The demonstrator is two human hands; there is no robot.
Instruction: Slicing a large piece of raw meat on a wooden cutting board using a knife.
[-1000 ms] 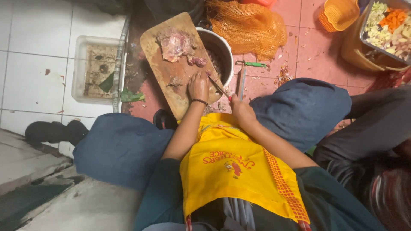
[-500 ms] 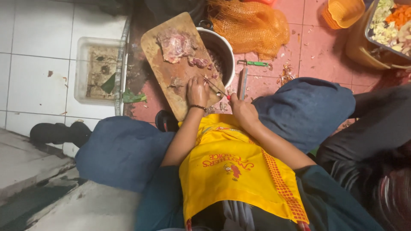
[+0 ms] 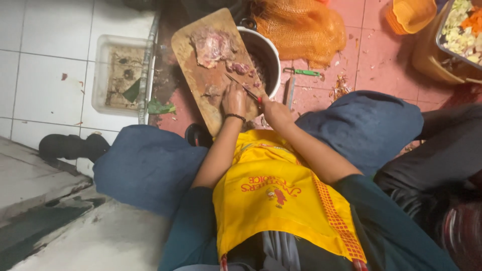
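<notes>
Hands work raw meat on a wooden board set on a pink tiled floor.

Left hand presses flat on the board beside small meat scraps; right hand grips a knife, its blade angled across the board. A larger meat piece lies at the far end, a pot touching the board's right edge.

The knife swung from pointing toward the lower right of the frame to lying across the cutting board, its tip toward the meat at upper left. The right hand slid left, closer to the left hand.
</notes>
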